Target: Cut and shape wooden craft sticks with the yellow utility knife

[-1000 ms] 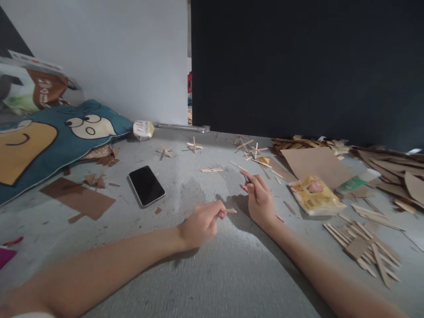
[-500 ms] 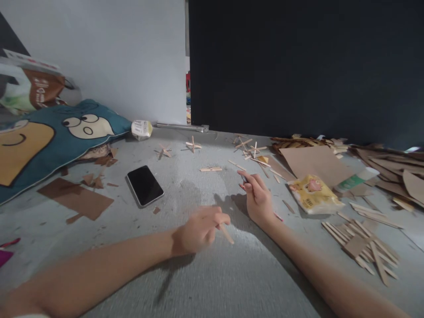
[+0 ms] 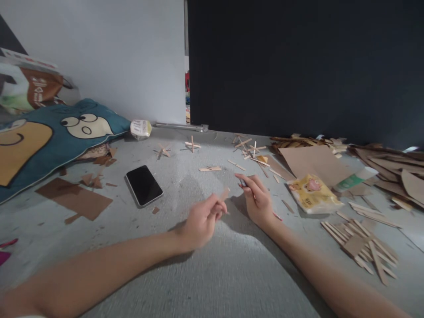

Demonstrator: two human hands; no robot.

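Note:
Between the fingers of my left hand is a wooden craft stick, its end pointing up and away from me. To the right, my right hand is closed around a slim pen; its red-and-white end shows below the palm and a dark part shows at the fingertips. Which end writes I cannot make out. The two hands are apart, both just above the grey table. Beyond them lies a flat pair of craft sticks.
Crossed-stick pieces stand at the back. On the left are a phone, cardboard and a blue cushion. To the right lie a yellow tissue pack, a glue stick and a pile of craft sticks.
My left hand has turned, swinging the craft stick from pointing down toward me to pointing up and away. My right hand has stayed nearly in place with the pen.

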